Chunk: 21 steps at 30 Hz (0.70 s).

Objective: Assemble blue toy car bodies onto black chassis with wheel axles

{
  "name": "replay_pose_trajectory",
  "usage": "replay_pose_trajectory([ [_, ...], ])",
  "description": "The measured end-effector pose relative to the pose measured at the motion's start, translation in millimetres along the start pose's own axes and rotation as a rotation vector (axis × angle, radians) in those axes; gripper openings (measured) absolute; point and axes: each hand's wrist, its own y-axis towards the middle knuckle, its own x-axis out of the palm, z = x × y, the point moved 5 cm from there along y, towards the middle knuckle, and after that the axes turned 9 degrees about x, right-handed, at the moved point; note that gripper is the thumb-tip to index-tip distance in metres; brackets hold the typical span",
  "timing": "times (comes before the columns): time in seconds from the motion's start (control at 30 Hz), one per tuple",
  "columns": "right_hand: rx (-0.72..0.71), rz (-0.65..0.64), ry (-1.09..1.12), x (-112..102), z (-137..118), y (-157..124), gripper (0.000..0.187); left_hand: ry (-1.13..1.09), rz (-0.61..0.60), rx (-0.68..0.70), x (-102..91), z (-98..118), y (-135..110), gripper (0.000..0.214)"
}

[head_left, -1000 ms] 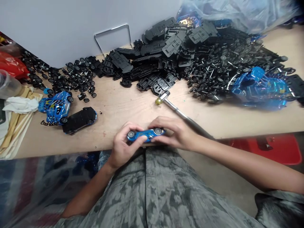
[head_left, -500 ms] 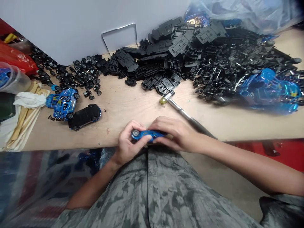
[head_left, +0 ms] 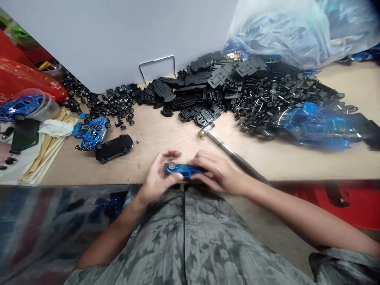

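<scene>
A blue toy car (head_left: 186, 170) lies on its side at the table's front edge, a grey-spoked wheel showing at its left end. My left hand (head_left: 156, 179) is around that end, thumb against the lower side and fingers loosely raised behind. My right hand (head_left: 219, 171) grips the other end from above, hiding much of it. Beyond my right hand rests a hammer (head_left: 227, 148) with a yellowish tip and dark handle. Left of my hands are an overturned toy car with a black underside (head_left: 114, 148) and a shiny blue toy car (head_left: 96, 132).
Black chassis plates (head_left: 192, 91) are heaped at the back, near a metal wire frame (head_left: 157, 59). Small wheels (head_left: 115, 103) lie left of them; wheels with axles (head_left: 264, 107) are piled right. Blue car shells (head_left: 314, 126) lie far right. A plastic tub (head_left: 49, 109) stands left.
The view has shifted, showing more of the table's left side. My left fingers have loosened and lifted from the car's far side. My right hand keeps its grip.
</scene>
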Motion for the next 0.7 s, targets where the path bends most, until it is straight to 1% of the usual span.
replay_pose_trajectory([
  [0.03,-0.077,0.039,-0.092,-3,-7,-1,0.020,-0.071,-0.004,-0.057,-2.2,2,1,0.068],
  [0.07,-0.169,0.079,-0.204,-5,-15,-3,0.020,-0.132,-0.019,-0.137,-3.5,2,3,0.067],
  [0.13,-0.360,0.134,-0.439,-6,-26,-7,0.021,-0.211,-0.104,-0.310,-1.7,1,6,0.060],
  [0.17,-0.443,0.153,-0.541,-5,-29,-9,0.020,-0.233,-0.151,-0.359,0.2,0,8,0.055],
  [0.2,-0.506,0.162,-0.621,-4,-30,-12,0.018,-0.235,-0.162,-0.360,0.6,0,11,0.051],
  [0.23,-0.548,0.166,-0.668,-2,-28,-14,0.016,-0.217,-0.153,-0.326,0.2,-1,14,0.049],
  [0.27,-0.562,0.172,-0.684,-1,-25,-17,0.016,-0.175,-0.126,-0.261,-1.0,-2,17,0.047],
  [0.3,-0.530,0.177,-0.672,0,-21,-18,0.017,-0.116,-0.095,-0.175,-2.4,-2,20,0.045],
  [0.33,-0.448,0.184,-0.633,0,-14,-19,0.023,-0.049,-0.076,-0.086,-3.2,-3,21,0.044],
  [0.43,-0.077,0.220,-0.402,-4,8,-22,0.054,0.143,-0.094,0.139,-0.9,-8,17,0.035],
  [0.47,0.018,0.226,-0.317,-5,14,-23,0.056,0.183,-0.113,0.190,0.6,-10,15,0.032],
  [0.5,0.083,0.218,-0.241,-4,17,-23,0.053,0.215,-0.132,0.230,2.1,-11,13,0.030],
  [0.57,0.146,0.187,-0.138,-1,20,-24,0.038,0.262,-0.166,0.289,4.7,-14,11,0.026],
  [0.63,0.163,0.175,-0.101,2,20,-23,0.026,0.308,-0.187,0.328,6.6,-15,10,0.024],
  [0.7,0.151,0.203,-0.095,3,19,-24,0.021,0.348,-0.191,0.366,8.3,-13,11,0.023],
])
